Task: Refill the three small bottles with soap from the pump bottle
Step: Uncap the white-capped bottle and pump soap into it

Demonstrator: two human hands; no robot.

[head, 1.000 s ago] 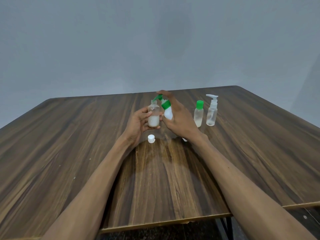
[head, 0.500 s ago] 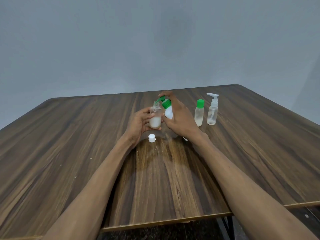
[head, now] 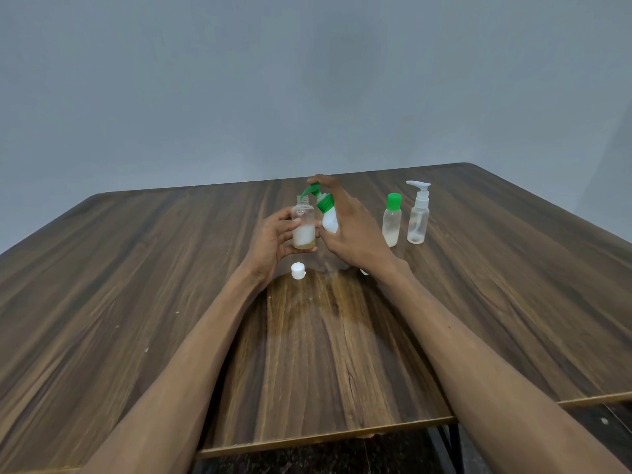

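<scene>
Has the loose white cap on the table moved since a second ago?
No. The white cap sits at the same spot on the table, just ahead of the lighter wood patch and below the open bottle; only the camera shifted slightly.

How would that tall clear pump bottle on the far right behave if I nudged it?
The clear pump bottle looks almost empty, so it is probably light. Tall, narrow and topped by a pump head, it would likely tip rather than slide. It stands close beside the green-capped bottle and might knock it.

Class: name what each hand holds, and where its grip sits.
Left hand holds the open small bottle around its body. Right hand holds the white pump bottle by its body, a finger on the green pump head.
</scene>
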